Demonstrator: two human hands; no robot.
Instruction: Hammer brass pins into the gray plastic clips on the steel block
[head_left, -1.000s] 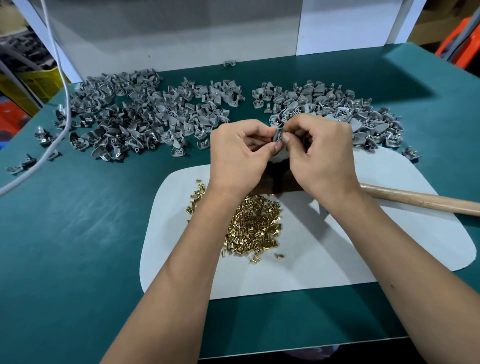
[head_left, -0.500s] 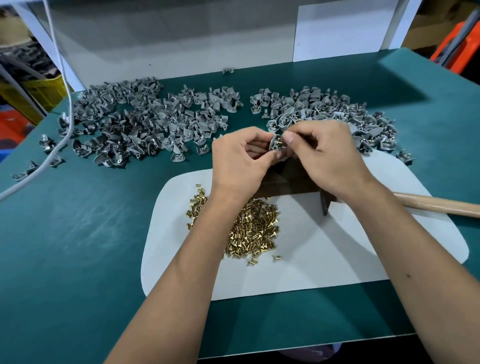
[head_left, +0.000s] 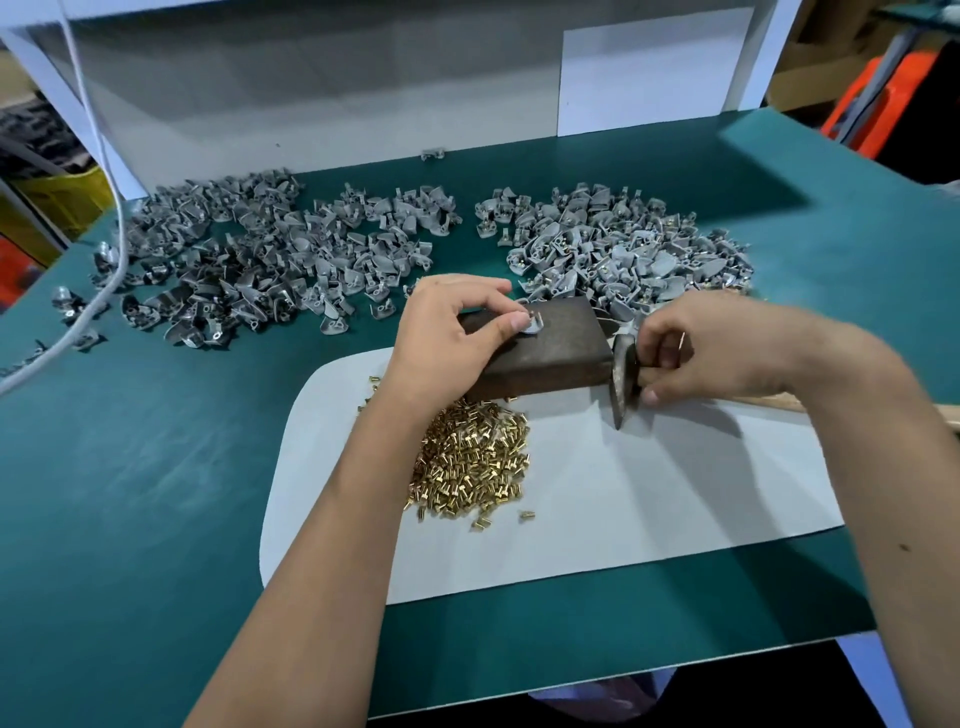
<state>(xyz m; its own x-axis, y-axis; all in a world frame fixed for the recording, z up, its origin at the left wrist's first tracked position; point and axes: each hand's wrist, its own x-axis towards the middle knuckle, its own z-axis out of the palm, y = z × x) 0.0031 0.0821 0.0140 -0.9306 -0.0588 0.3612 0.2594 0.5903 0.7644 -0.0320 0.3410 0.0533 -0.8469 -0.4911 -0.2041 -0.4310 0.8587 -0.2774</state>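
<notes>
Left hand (head_left: 447, 332) pinches clip (head_left: 531, 326) on block (head_left: 550, 345).

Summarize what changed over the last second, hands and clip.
The hands, which were together pinching one clip in the air, have parted. The left hand brought the clip down onto the steel block and holds it there. The right hand let go, moved right and gripped the hammer near its head. The brass pins and the clip piles stayed put.

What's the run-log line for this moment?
left hand: pinches gray clip on steel block | right hand: grips hammer by head | strike: pending
</notes>
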